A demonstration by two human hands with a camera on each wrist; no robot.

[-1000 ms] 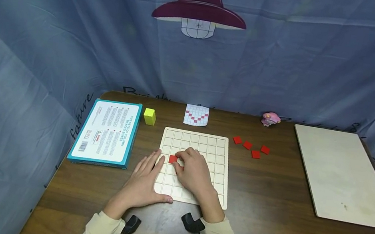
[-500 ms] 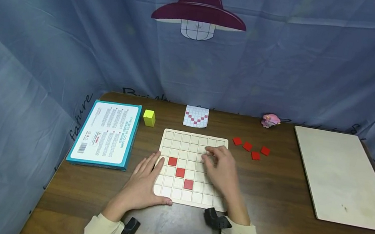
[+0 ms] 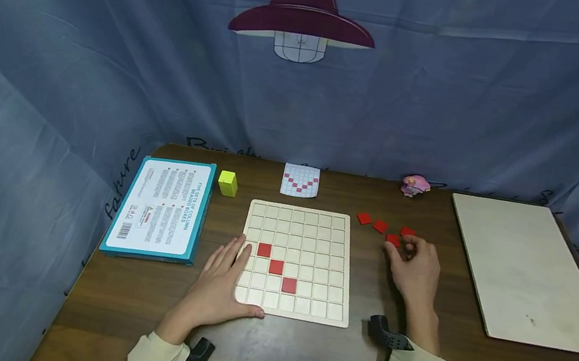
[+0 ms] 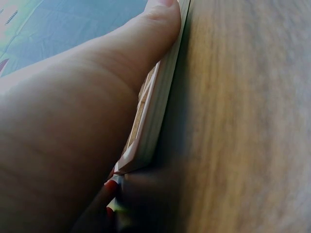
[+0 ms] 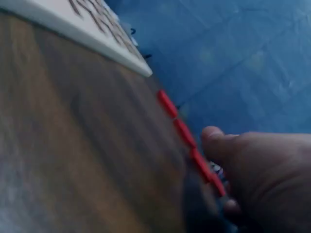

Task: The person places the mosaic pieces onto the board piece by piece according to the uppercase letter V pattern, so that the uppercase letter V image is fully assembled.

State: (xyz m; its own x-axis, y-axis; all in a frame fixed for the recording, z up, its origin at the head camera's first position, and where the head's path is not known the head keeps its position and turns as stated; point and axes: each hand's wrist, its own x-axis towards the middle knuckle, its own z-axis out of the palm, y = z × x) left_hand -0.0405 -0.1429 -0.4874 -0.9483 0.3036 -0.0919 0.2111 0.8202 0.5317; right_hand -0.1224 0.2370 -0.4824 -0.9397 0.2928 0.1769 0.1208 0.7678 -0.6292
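Observation:
A cream grid board (image 3: pixel 310 265) lies mid-table, with three red square tiles in a diagonal line: the upper-left tile (image 3: pixel 264 250), the middle tile (image 3: pixel 276 267) and the lower-right tile (image 3: pixel 289 285). My left hand (image 3: pixel 217 288) rests spread at the board's lower-left corner, fingers along its left side and thumb on its front edge; the left wrist view shows that thumb (image 4: pixel 155 29) against the edge. Right of the board, my right hand (image 3: pixel 415 271) reaches to several loose red tiles. Its parted thumb and fingers are by the nearest loose tile (image 3: pixel 392 239); contact is unclear.
Behind the board lies a pattern card (image 3: pixel 299 188) with a red V. A teal box (image 3: pixel 162 208) and yellow block (image 3: pixel 228 184) stand left. A pink figurine (image 3: pixel 415 185) sits at the back; a white panel (image 3: pixel 531 273) lies right.
My right hand has left the upper-left tile on the board and moved right to the loose tiles, uncovering the diagonal of red tiles. My left hand has stayed at the board's corner.

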